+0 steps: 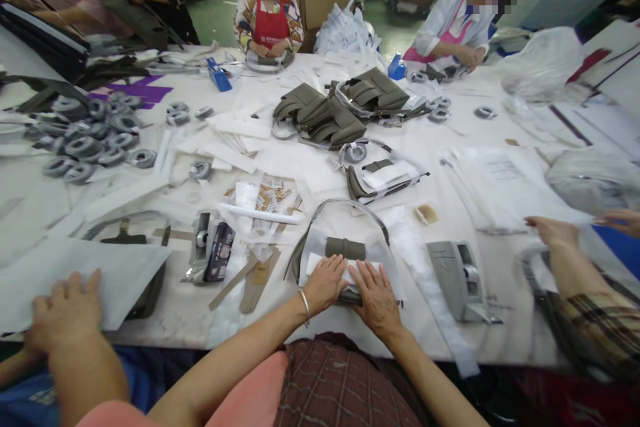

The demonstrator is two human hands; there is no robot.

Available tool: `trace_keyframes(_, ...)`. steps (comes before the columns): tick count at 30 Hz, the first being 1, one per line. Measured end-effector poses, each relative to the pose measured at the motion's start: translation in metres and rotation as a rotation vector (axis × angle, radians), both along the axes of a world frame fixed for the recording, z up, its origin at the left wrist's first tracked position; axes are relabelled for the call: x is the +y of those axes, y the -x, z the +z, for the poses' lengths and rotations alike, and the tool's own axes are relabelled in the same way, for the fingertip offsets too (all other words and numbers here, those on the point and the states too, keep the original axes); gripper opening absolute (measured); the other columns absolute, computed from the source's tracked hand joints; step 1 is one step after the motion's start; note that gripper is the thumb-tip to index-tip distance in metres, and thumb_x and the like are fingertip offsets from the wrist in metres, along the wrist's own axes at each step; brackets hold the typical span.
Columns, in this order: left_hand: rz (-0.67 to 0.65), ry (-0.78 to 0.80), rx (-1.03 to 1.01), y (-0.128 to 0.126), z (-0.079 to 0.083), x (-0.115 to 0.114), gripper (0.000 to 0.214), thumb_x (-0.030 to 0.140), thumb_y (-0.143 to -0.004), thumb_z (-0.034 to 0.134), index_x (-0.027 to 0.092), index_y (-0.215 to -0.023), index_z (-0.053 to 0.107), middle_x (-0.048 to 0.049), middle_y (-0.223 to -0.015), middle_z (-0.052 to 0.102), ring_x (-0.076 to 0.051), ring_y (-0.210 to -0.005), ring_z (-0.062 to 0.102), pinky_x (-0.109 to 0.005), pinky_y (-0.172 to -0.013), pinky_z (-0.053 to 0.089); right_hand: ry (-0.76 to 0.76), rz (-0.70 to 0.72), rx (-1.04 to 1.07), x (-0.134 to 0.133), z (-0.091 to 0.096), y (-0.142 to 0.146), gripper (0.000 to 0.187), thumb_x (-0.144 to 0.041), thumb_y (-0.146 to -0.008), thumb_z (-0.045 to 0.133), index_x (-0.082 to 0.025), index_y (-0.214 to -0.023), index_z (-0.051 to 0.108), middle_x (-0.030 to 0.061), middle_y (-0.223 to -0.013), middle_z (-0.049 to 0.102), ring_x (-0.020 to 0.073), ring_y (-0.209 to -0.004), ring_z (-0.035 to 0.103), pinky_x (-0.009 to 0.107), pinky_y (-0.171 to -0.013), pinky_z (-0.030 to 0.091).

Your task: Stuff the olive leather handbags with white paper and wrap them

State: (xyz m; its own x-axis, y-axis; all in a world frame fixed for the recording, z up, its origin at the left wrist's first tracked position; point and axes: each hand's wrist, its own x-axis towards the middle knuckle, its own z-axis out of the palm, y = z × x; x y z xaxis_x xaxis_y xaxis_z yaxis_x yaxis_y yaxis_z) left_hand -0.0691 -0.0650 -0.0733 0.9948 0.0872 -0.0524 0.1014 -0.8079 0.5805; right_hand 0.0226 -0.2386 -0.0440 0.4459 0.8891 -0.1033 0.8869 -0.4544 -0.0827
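Note:
An olive-green handbag lies in front of me near the table's front edge. Its handle is wrapped in pale material and arches up behind it. White paper covers part of the bag's front. My left hand, with a bracelet on the wrist, rests on that paper with its fingers stretched out. Beside it, almost touching, my right hand is also laid flat on the paper, fingers slightly apart. Neither hand grips anything. The lower part of the bag is partly hidden under my hands.
A grey tape dispenser stands to the right, a black box to the left. Olive bags are heaped mid-table; grey wrapped coils pile up far left. Neighbours' hands work at both sides: one hand presses a white sheet.

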Motion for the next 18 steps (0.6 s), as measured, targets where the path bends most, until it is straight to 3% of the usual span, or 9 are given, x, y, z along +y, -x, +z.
trace_keyframes(4, 0.073, 0.057, -0.029, -0.004, 0.006, 0.004, 0.043, 0.033, -0.089, 0.062, 0.015, -0.127, 0.052, -0.0132, -0.129, 0.060, -0.025, -0.121, 0.054, -0.041, -0.106, 0.043, -0.041, -0.019, -0.010, -0.005, -0.002, 0.005, 0.073, -0.043, -0.081, 0.066, -0.024, -0.146, 0.038, 0.0080, -0.150, 0.044, 0.0293, -0.141, 0.033, 0.050, -0.120, 0.013)
trace_keyframes(10, -0.086, -0.055, -0.103, 0.002, 0.018, 0.010, 0.039, 0.033, -0.094, 0.054, 0.018, -0.129, 0.048, -0.0118, -0.124, 0.059, -0.025, -0.113, 0.056, -0.040, -0.098, 0.044, -0.033, -0.012, -0.081, -0.004, -0.002, 0.008, 0.073, -0.029, -0.079, 0.064, -0.024, -0.146, 0.036, 0.0099, -0.152, 0.042, 0.0302, -0.140, 0.035, 0.050, -0.117, 0.021)
trace_keyframes(14, -0.156, -0.088, -0.173, 0.006, 0.018, 0.011, 0.039, 0.037, -0.097, 0.048, 0.015, -0.129, 0.047, -0.0119, -0.125, 0.059, -0.025, -0.117, 0.054, -0.040, -0.101, 0.040, -0.047, -0.001, -0.124, -0.009, -0.014, 0.004, 0.075, -0.023, -0.074, 0.063, -0.022, -0.144, 0.036, 0.0117, -0.147, 0.047, 0.0325, -0.136, 0.039, 0.052, -0.116, 0.022)
trace_keyframes(18, -0.228, -0.116, -0.252, 0.007, 0.016, 0.009, 0.055, 0.051, -0.094, 0.050, 0.011, -0.131, 0.045, -0.0149, -0.130, 0.056, -0.026, -0.125, 0.048, -0.042, -0.107, 0.035, -0.075, 0.044, -0.102, -0.013, -0.027, -0.007, 0.066, -0.025, -0.077, 0.060, -0.022, -0.140, 0.040, 0.0113, -0.138, 0.056, 0.0323, -0.128, 0.048, 0.051, -0.112, 0.027)
